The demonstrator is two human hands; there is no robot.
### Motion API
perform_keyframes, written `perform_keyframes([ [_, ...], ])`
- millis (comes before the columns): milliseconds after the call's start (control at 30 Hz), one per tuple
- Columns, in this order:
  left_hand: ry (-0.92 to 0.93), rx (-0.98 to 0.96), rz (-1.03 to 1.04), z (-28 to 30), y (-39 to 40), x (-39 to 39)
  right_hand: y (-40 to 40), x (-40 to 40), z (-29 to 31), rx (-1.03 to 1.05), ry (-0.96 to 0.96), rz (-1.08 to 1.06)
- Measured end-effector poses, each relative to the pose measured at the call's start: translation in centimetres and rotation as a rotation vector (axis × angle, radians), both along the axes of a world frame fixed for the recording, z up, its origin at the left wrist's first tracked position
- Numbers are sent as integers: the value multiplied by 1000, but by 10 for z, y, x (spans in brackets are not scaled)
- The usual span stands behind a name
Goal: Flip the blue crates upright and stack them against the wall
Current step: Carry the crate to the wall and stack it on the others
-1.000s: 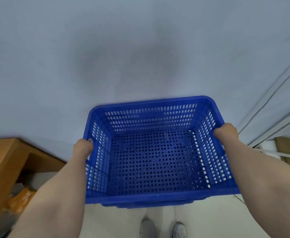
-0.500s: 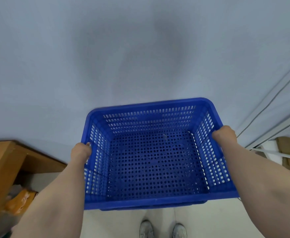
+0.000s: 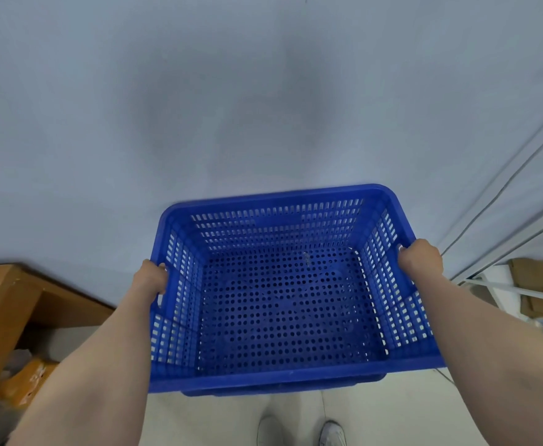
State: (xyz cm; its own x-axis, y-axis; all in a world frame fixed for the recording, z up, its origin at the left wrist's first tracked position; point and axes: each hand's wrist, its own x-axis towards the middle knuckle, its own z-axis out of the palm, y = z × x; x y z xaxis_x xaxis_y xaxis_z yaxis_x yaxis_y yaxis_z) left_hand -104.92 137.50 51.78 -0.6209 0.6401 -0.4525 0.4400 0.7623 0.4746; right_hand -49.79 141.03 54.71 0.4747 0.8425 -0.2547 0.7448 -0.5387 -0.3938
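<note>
Pale grey wall (image 3: 199,91) fills bkgd. Person holds upright blue perforated plastic crate (image 3: 283,304) w/ both arms outstretched; left hand (image 3: 151,278) & right hand (image 3: 419,260) clamped on its side rims.

Storeroom corner, cardboard (image 3: 540,284), wooden bench (image 3: 3,304)

blue crate (image 3: 283,304), upright, perforated, seemingly nested

The blue crate (image 3: 283,297) hides a second crate's body beneath it.
</note>
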Motion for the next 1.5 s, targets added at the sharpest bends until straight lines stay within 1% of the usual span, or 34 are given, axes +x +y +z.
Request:
perform_keyframes([
  [133, 27, -12, -31, 1, -2, 0, 0, 0, 0, -43, -22, -10],
  [267, 123, -46, -92, 6, -16, 12, -5, -3, -4, -56, -39, -1],
  [333, 143, -45, -105, 4, -21, 13, -6, -4, -4, -58, -53, 9],
  [767, 152, -18, -127, 6, -27, 13, -16, -10, -4, -60, -158, 14],
  [1000, 139, 4, -144, 13, -23, 9, -26, -11, -5, -46, -147, 40],
  [1133, 131, 0, -139, 14, -22, 10, -20, -9, 0, -115, -96, 38],
  [1233, 167, 0, -154, 9, -33, 11, -21, -11, 4, -148, -76, 34],
  [1500, 135, -26, -123, 7, -44, 6, -26, -14, 1, -141, -102, 50],
])
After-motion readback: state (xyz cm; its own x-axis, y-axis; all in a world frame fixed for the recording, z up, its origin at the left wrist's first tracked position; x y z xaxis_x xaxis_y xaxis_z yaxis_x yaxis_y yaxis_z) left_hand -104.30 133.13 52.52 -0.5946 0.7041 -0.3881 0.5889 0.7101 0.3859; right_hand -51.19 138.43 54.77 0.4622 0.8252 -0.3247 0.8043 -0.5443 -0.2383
